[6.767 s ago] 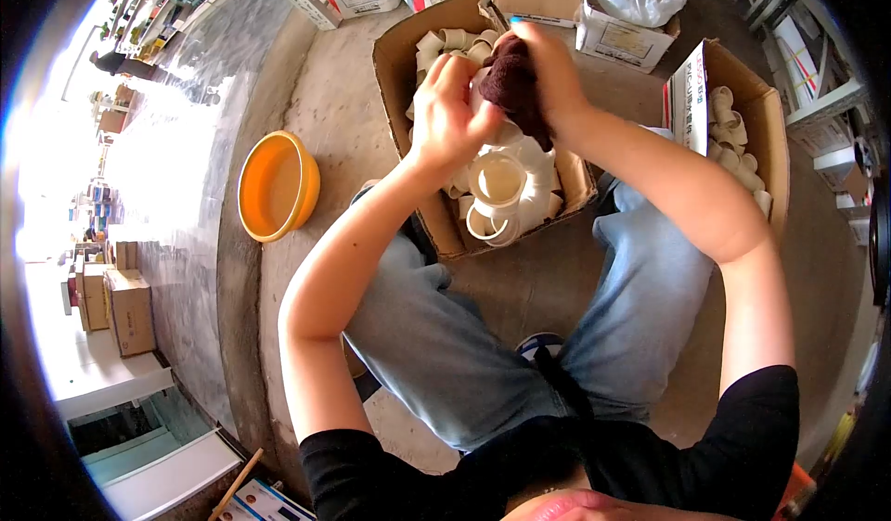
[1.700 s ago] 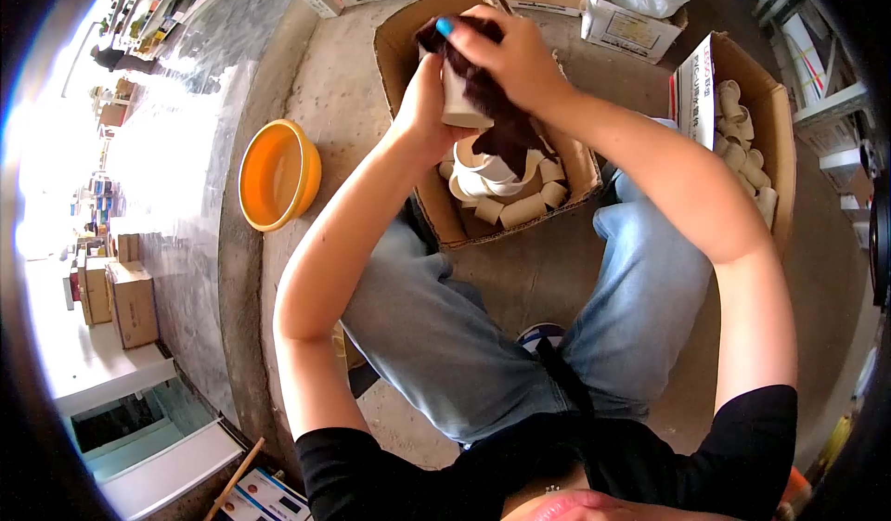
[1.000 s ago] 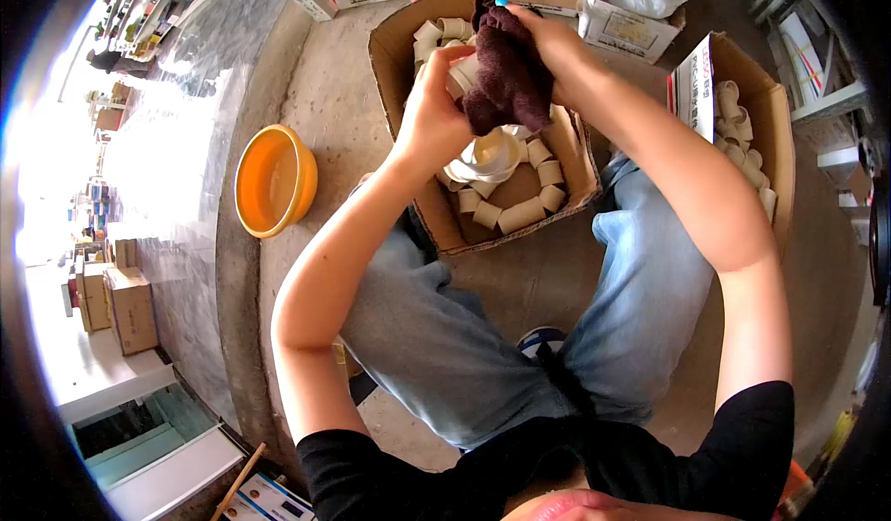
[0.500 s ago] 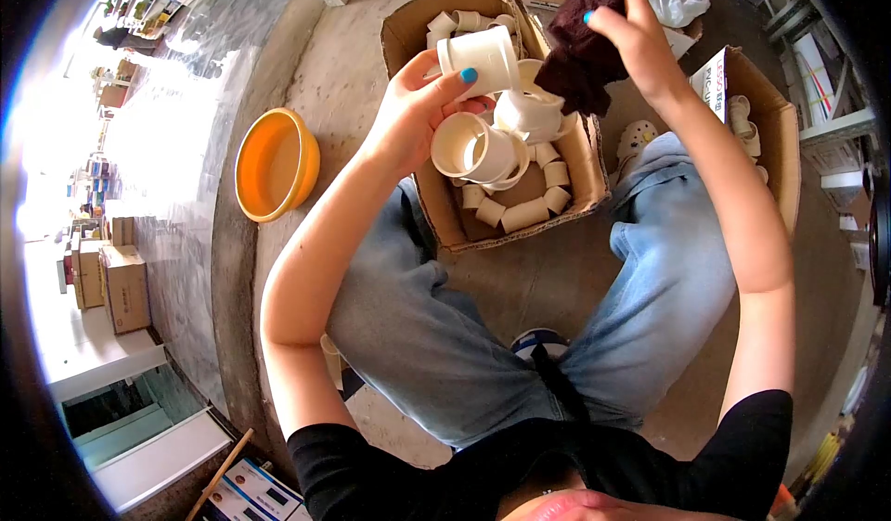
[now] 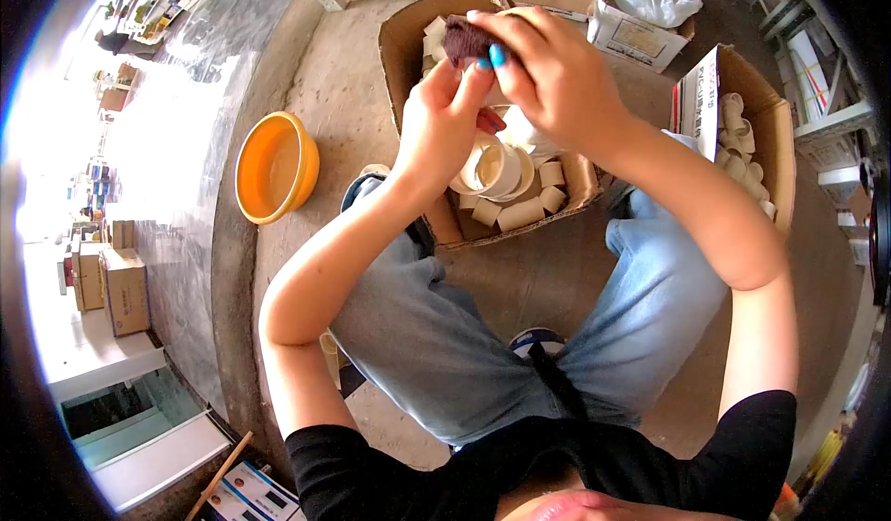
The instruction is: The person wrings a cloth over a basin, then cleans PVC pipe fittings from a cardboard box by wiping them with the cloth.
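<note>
My left hand (image 5: 436, 127) is raised over an open cardboard box (image 5: 394, 52), its fingers closed around a white plastic pipe fitting that the hands and cloth now mostly hide. A dark brown cloth (image 5: 467, 40) is pressed against the fitting by my right hand (image 5: 561, 80), whose fingers are bent and closed on it. Below the hands, a larger white pipe fitting (image 5: 501, 170) lies in the box. Short white pipe pieces (image 5: 522, 214) line the near side of the box floor.
On the left, a yellow basin (image 5: 309, 164) stands on the concrete floor. Another cardboard box (image 5: 782, 141) at right holds several white fittings (image 5: 735, 150). A clear plastic bag (image 5: 654, 1) sits on a carton at the back. Metal shelving (image 5: 835, 124) runs along the right edge.
My right hand has come left and down with the cloth, from beside the box onto the fitting. My left hand has shifted slightly right, and the fitting is now covered.
</note>
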A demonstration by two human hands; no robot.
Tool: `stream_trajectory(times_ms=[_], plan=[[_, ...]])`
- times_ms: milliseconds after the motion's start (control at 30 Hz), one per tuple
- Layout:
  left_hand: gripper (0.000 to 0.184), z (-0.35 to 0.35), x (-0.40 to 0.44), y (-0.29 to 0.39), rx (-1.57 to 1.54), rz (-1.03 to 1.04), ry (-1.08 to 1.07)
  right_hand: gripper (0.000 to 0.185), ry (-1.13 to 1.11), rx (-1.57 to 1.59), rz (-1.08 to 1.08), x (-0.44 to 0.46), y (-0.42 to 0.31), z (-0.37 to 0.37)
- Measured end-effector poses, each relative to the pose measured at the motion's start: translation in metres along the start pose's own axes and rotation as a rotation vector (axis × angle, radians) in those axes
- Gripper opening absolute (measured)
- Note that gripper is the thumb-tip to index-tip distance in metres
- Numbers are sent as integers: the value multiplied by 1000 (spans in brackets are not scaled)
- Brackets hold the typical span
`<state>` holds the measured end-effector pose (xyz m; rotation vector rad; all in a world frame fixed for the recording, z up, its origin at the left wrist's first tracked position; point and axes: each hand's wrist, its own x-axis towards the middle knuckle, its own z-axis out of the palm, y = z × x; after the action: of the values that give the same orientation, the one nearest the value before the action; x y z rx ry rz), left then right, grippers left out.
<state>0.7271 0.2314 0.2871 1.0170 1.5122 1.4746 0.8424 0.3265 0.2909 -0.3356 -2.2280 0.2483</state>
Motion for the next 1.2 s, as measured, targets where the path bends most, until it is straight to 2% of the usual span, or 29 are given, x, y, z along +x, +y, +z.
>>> stream_trajectory(times_ms=[100,133,167,200,267,300,367,400,467,500,567,700,767,800,900,933,967,1033,1067,1100,1167,1200], plan=[[33,-2,-5,-9,428,250,-24,25,-365,288,549,16,7,-13],[42,1,-9,-6,513,325,-56,27,-458,465,440,9,26,-6],[44,3,-12,-8,641,480,-87,30,-547,639,323,2,42,1],[45,7,-17,-2,653,513,-117,32,-457,744,609,-3,20,-5],[48,6,-15,-11,664,599,-110,32,-527,843,737,-2,22,-6],[42,4,-13,-11,612,466,-112,32,-564,895,802,-1,24,-5],[46,3,-4,-13,428,324,-67,28,-340,689,492,-1,26,1],[36,6,-8,-1,350,184,-52,27,-220,502,334,2,22,0],[32,1,-2,-4,227,47,-22,28,-4,366,385,3,2,-4],[32,0,1,-5,164,-22,-7,30,94,253,244,2,-2,-2],[37,2,2,-2,95,-99,43,35,17,107,78,-2,-12,-9],[37,-1,11,-15,-79,-250,170,51,25,-289,-227,-13,-21,11],[39,0,8,-23,-210,-238,134,54,17,-439,-310,-21,-21,20],[40,-1,9,-23,-273,-274,115,57,-21,-456,-290,-22,-23,21],[41,0,11,-13,-365,-310,101,58,-110,-188,-165,-15,-26,12],[43,-2,12,-11,-340,-330,60,65,-145,-84,-122,-12,-22,8],[52,-19,24,-34,-101,-328,-44,67,-140,-60,-143,-10,-16,5],[65,-23,25,-18,-87,-413,-264,69,-128,-12,-185,-7,-2,0],[74,-19,21,-16,-128,-378,-255,71,-131,35,-159,-5,6,0],[83,-28,24,-19,-57,-346,-411,71,-159,79,-131,-4,12,-1],[76,-37,23,-22,-186,-297,-543,70,-212,169,-74,-1,25,-4],[66,-35,20,-19,-91,-232,-543,67,-196,261,-32,0,33,-5]])
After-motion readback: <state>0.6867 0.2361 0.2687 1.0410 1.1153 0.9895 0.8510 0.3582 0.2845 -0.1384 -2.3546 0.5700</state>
